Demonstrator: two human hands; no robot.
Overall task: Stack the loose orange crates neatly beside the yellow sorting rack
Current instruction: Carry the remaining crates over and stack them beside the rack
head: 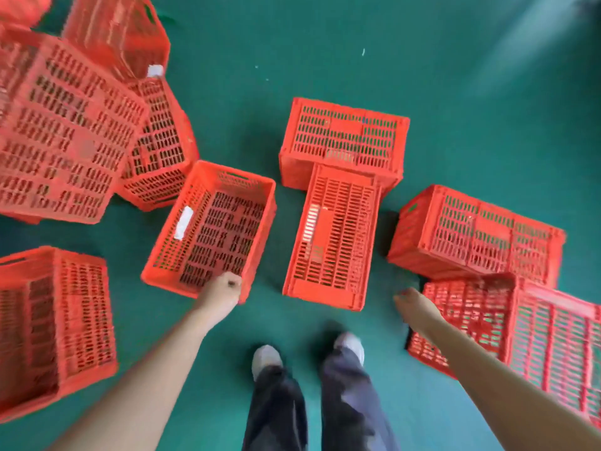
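Observation:
Several orange slotted crates lie scattered on a green floor. My left hand (221,292) is closed on the near rim of an upright open crate (211,222) with a white label inside. My right hand (414,304) hangs with loose fingers just left of a tilted crate (461,317) at the right, touching nothing that I can make out. An upside-down crate (331,236) lies between my hands, its far end against another overturned crate (344,141). The yellow sorting rack is out of view.
More crates are piled at the upper left (65,131), one lies on its side at the lower left (55,323), another sits at the right (474,236). My feet (309,353) stand on bare green floor (390,60), which stretches away beyond the crates.

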